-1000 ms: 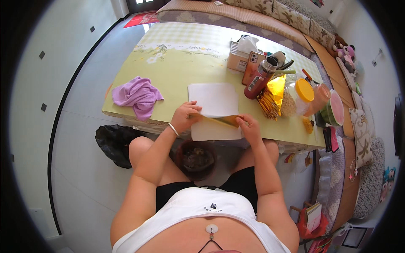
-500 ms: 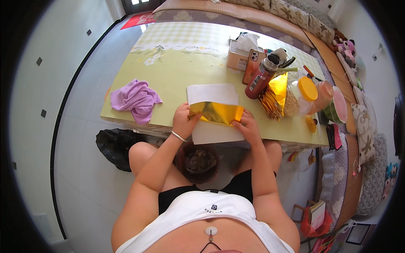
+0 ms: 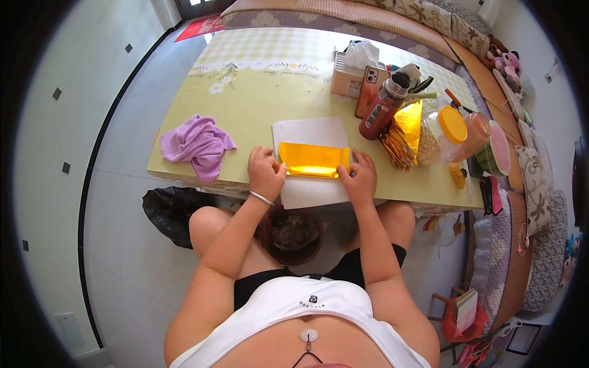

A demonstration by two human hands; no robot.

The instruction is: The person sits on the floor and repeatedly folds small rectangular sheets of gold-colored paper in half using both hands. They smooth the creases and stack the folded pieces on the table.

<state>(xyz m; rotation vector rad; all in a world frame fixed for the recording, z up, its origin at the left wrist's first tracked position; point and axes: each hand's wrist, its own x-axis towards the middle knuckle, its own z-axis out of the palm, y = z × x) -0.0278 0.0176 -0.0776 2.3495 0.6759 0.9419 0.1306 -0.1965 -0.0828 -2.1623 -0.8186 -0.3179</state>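
A shiny gold foil sheet [image 3: 314, 153], a wide strip with a bright crease along its near side, lies over white paper [image 3: 307, 128] at the table's front edge. At its left end, my left hand [image 3: 265, 173] pinches the near corner, fingers curled. My right hand [image 3: 361, 176] grips the right end the same way, thumb at the near corner. Beneath the foil, the white paper shows on the far and near sides and slightly overhangs the table edge.
A purple cloth [image 3: 197, 144] lies to the left. At right stand a dark red flask [image 3: 383, 110], a phone [image 3: 370, 88], a tissue box [image 3: 347, 76], folded gold foil pieces [image 3: 402, 138] and a yellow-lidded jar [image 3: 452, 126]. A bin [image 3: 291, 236] sits below, between my knees.
The gold foil sheet has gone from bowed and tilted to flatter over the white paper. Both hands have come down with it, still holding its ends.
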